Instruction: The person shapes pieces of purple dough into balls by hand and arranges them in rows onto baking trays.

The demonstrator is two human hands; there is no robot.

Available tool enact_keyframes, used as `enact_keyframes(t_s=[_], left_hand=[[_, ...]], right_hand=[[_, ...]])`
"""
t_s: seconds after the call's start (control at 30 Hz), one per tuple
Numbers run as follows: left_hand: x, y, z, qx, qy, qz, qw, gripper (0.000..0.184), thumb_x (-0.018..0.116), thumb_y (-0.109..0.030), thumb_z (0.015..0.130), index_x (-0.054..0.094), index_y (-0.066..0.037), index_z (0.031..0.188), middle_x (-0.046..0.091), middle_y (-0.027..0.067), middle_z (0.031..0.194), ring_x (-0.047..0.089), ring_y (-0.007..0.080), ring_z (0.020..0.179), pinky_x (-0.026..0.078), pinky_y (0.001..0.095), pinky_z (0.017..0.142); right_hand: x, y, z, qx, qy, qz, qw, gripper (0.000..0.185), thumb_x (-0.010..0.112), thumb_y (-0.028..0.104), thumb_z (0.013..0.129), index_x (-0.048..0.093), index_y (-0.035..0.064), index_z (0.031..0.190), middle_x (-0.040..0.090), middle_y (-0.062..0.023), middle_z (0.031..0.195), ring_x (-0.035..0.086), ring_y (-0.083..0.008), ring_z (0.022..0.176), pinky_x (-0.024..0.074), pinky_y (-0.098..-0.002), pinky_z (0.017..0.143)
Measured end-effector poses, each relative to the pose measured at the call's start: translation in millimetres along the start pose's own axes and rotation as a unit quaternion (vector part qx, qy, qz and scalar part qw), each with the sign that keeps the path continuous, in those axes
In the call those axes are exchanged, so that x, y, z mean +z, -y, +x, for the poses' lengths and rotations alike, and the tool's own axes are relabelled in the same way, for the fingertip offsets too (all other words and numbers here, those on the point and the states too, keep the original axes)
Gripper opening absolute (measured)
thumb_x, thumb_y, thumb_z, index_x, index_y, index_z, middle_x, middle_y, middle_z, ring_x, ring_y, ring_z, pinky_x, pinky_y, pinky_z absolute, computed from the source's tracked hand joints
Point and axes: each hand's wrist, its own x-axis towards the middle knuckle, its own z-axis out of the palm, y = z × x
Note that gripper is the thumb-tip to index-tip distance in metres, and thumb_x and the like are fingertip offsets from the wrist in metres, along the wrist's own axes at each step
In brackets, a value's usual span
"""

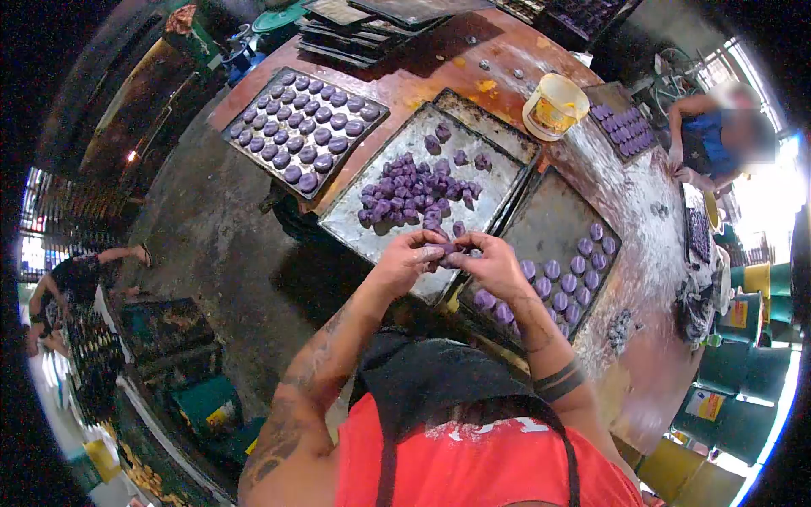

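Observation:
Between my fingertips is a small piece of purple dough (449, 248), partly hidden by the fingers. My left hand (408, 260) pinches it from one side, and my right hand (490, 264) grips it from the other. Both hands are over the near edge of a metal tray (355, 198). On that tray lies a heap of rough purple dough lumps (414, 190), with a few loose ones farther back. Close to my right hand is a darker tray (549, 207) carrying rows of rounded purple dough pieces (578, 264), some hidden by my right forearm.
A tray of round purple pieces (306, 118) sits at the table's left edge. Behind are stacked flat trays (355, 38) and a pale bucket (555, 106). At right, another person (718, 131) stands by a filled tray (623, 131). Another person (72, 283) is at far left.

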Motion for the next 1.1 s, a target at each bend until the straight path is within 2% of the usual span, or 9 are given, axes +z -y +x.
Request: enact_keyframes(t_s=[0.13,0.3,0.4,0.5,0.6,0.7,0.9,1.0,1.1], left_hand=[[-14,-2,-2,-0.028,-0.013,-0.006,1.0,0.021,0.072,-0.007,0.084,0.064,-0.004,0.103,0.065,0.0053,0.096,0.062,0.0153,0.084,0.048,0.0291,0.07],[4,-9,-14,-0.002,-0.015,0.001,1.0,0.021,0.07,-0.009,0.086,0.064,-0.004,0.106,0.065,0.0044,0.097,0.061,0.0144,0.083,0.05,0.0287,0.071],[1,-12,-8,-0.001,0.01,0.163,0.987,0.022,0.07,-0.012,0.088,0.063,-0.005,0.108,0.065,0.0034,0.1,0.061,0.0137,0.085,0.051,0.0296,0.071],[0,-15,-7,-0.034,-0.036,0.114,0.992,0.024,0.069,-0.017,0.09,0.062,-0.005,0.11,0.064,0.0029,0.1,0.061,0.0129,0.086,0.051,0.0291,0.069],[-3,-14,-4,-0.06,-0.037,0.078,0.994,0.033,0.069,-0.02,0.089,0.062,-0.004,0.116,0.066,0.0055,0.103,0.063,0.0173,0.09,0.052,0.0305,0.075],[-2,-11,-5,-0.044,-0.031,0.117,0.992,0.031,0.069,-0.02,0.089,0.063,-0.003,0.114,0.066,0.0057,0.102,0.063,0.0173,0.09,0.053,0.0304,0.074],[-11,-7,1,-0.085,0.009,0.064,0.994,0.024,0.072,-0.016,0.087,0.062,-0.002,0.104,0.065,0.0062,0.089,0.061,0.0141,0.074,0.048,0.0272,0.065],[-15,-14,-6,-0.076,0.015,0.137,0.987,0.022,0.073,-0.012,0.083,0.063,-0.003,0.1,0.065,0.006,0.085,0.059,0.0131,0.07,0.047,0.0272,0.061],[-58,-8,2,0.01,-0.167,0.256,0.952,0.019,0.07,-0.009,0.081,0.063,-0.003,0.098,0.062,0.0046,0.081,0.057,0.0139,0.066,0.047,0.0281,0.058]], right_hand=[[-13,2,-8,0.055,-0.012,0.031,0.998,0.036,0.072,0.026,0.08,0.07,0.002,0.107,0.071,-0.0121,0.102,0.065,-0.0204,0.095,0.048,-0.0325,0.091],[5,-14,-5,0.059,-0.025,0.174,0.983,0.043,0.075,0.026,0.079,0.067,0.001,0.113,0.071,-0.0104,0.107,0.065,-0.0195,0.098,0.0482,-0.0319,0.091],[18,-15,-1,0.006,-0.046,0.162,0.986,0.043,0.075,0.024,0.08,0.065,0.0025,0.115,0.07,-0.0109,0.109,0.065,-0.0209,0.1,0.0491,-0.0334,0.091],[19,10,-11,-0.083,-0.063,-0.042,0.994,0.039,0.073,0.022,0.081,0.066,0.0041,0.114,0.069,-0.0127,0.11,0.066,-0.025,0.101,0.0497,-0.0365,0.092],[24,22,-14,-0.123,-0.116,-0.131,0.977,0.036,0.071,0.021,0.081,0.065,0.0048,0.113,0.068,-0.016,0.11,0.065,-0.0313,0.101,0.0505,-0.0405,0.09],[25,10,-7,-0.14,-0.102,-0.164,0.971,0.035,0.07,0.021,0.081,0.066,0.0039,0.111,0.067,-0.0179,0.107,0.065,-0.0352,0.096,0.0511,-0.0424,0.086],[17,15,-7,-0.168,-0.051,-0.169,0.97,0.029,0.069,0.021,0.079,0.069,0.0031,0.103,0.069,-0.0189,0.096,0.066,-0.0364,0.089,0.0524,-0.0421,0.081],[5,22,-8,-0.137,-0.004,-0.177,0.975,0.03,0.069,0.022,0.077,0.069,0.0028,0.101,0.069,-0.0192,0.091,0.067,-0.0351,0.086,0.0531,-0.0411,0.079],[-6,23,-13,-0.074,-0.108,-0.051,0.99,0.03,0.069,0.022,0.077,0.069,0.0007,0.098,0.07,-0.0164,0.09,0.067,-0.0254,0.081,0.0523,-0.0346,0.077]])
